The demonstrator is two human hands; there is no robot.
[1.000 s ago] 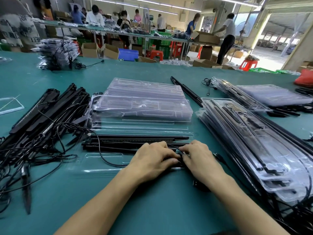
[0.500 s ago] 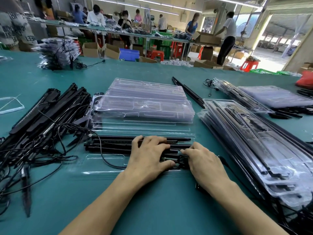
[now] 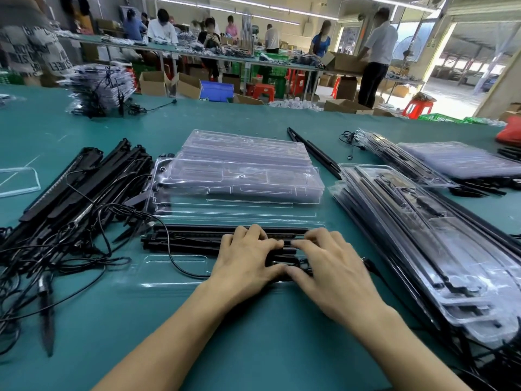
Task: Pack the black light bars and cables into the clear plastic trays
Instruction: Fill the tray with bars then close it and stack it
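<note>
A clear plastic tray (image 3: pixel 174 263) lies open on the green table before me, with black light bars (image 3: pixel 186 239) lying lengthwise in it. One black cable (image 3: pixel 180 270) loops out of the tray's near side. My left hand (image 3: pixel 244 256) presses down on the bars and cable near the tray's right end, fingers spread. Beside it, my right hand (image 3: pixel 329 259) presses flat on the same spot, its fingertips touching the left hand's. What is under the palms is hidden.
A tangled pile of loose bars and cables (image 3: pixel 64 198) lies at the left. Empty clear trays (image 3: pixel 239 176) are stacked behind the open one. Packed trays (image 3: pixel 423 235) are stacked at the right, more (image 3: pixel 456 162) further back. People work at far tables.
Both hands have shifted forward onto the bars in the tray. The fingers have spread and flattened, and the right hand has moved closer to the left hand.
</note>
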